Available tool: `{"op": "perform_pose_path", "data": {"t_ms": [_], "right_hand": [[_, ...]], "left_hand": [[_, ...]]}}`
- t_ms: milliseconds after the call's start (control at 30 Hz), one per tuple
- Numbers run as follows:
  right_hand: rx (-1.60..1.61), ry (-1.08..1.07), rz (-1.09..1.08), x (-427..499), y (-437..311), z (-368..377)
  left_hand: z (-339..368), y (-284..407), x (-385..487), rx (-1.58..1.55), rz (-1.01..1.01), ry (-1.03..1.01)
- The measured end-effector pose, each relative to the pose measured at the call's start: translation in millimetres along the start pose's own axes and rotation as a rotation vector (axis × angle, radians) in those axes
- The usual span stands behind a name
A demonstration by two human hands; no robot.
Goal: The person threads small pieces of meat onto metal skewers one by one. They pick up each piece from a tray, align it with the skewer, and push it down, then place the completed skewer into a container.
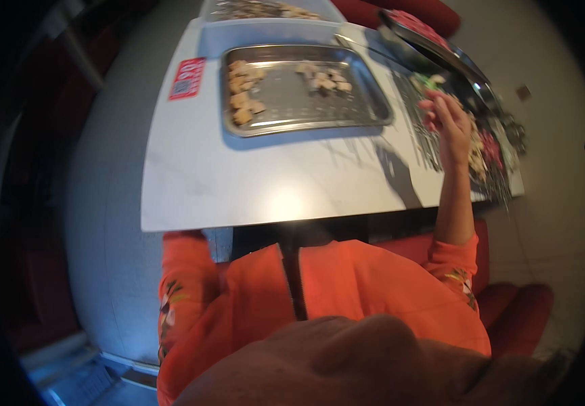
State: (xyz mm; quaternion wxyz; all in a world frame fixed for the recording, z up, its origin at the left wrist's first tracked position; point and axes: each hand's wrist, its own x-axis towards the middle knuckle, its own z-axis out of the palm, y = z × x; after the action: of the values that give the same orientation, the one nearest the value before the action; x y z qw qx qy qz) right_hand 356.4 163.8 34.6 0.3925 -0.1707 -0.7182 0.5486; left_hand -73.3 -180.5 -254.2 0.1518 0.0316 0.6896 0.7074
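My right hand (447, 116) is raised over the right side of the white table, its fingers curled. Blur and angle hide whether anything is pinched between them. Just beyond the fingertips lie green and pale food pieces (427, 81). Thin metal skewers (420, 134) lie alongside the hand, and pink meat pieces (490, 147) are to its right. My left hand is out of view, with its sleeve ending at the table's front edge. A stainless steel tray (277, 109) sits on the table, holding tan food cubes (243, 96) at its left and paler pieces (330, 80) at its upper right.
A translucent plastic bin (272, 31) with skewered food stands behind the tray. At the far right, a metal bowl (467, 63) holds pink meat (416, 25). A red printed card (187, 78) lies left of the tray. Red seats (515, 314) flank the table.
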Motion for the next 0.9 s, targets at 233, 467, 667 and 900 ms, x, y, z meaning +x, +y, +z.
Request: {"op": "perform_pose_path", "data": {"t_ms": [233,467,667,900], "right_hand": [[-0.378,0.210,0.176,13,36,-110],[-1.127,0.248,0.334,31,80,-186],[-1.317,0.461,0.409,27,38,-238],[-1.455,0.246,0.566,59,72,-274]], "left_hand": [[-134,82,-4,0.184,0.141,0.410],[-62,288,-76,0.255,0.672,0.490],[98,308,-140,0.314,0.881,0.002],[224,278,-172,0.405,1.000,-0.323]]}}
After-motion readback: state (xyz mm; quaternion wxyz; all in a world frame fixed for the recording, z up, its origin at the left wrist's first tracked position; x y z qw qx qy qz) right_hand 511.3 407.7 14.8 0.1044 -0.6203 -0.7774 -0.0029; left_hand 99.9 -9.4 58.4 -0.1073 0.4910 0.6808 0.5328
